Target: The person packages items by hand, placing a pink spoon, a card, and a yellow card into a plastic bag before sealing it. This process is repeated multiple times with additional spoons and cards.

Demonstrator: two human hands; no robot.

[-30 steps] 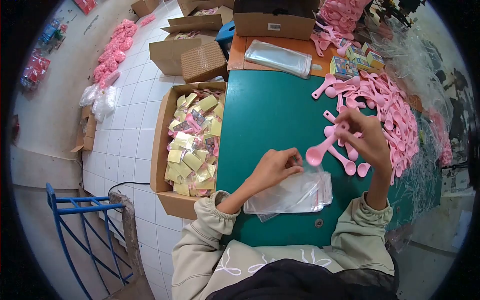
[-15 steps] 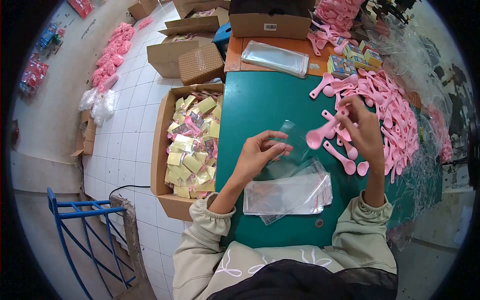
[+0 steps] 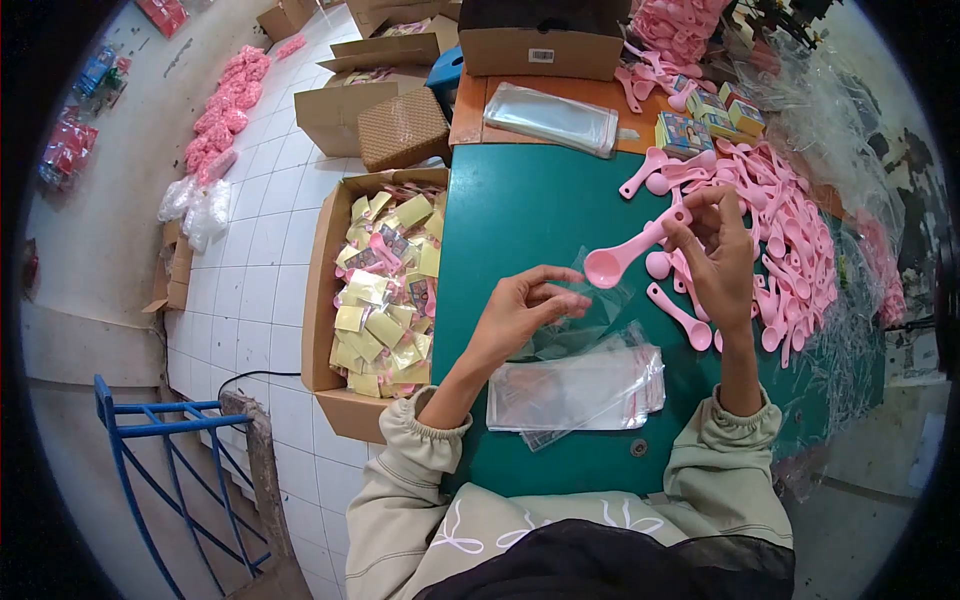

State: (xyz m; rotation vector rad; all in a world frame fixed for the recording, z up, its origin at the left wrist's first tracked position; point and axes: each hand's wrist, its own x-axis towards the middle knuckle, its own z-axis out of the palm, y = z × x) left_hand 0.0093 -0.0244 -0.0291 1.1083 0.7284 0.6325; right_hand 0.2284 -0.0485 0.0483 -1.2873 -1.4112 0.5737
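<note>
Between the thumb and fingers of my right hand is the handle of a pink measuring spoon, its bowl pointing left. My left hand pinches a clear plastic bag that spreads out to the right, near the spoon's bowl. Below it a stack of clear plastic bags lies on the green table. Loose pink spoons lie behind and beside my right hand, next to a large pile of pink spoons.
Left of the table stands a cardboard box full of packed pouches with yellow cards. At the back are another bundle of clear bags, small stacks of cards and a brown box. Crumpled plastic film hangs at the right.
My right hand has brought the measuring spoon left and slightly up, towards the bag. My left hand stays nearly in place, and the bag's far end has shifted.
</note>
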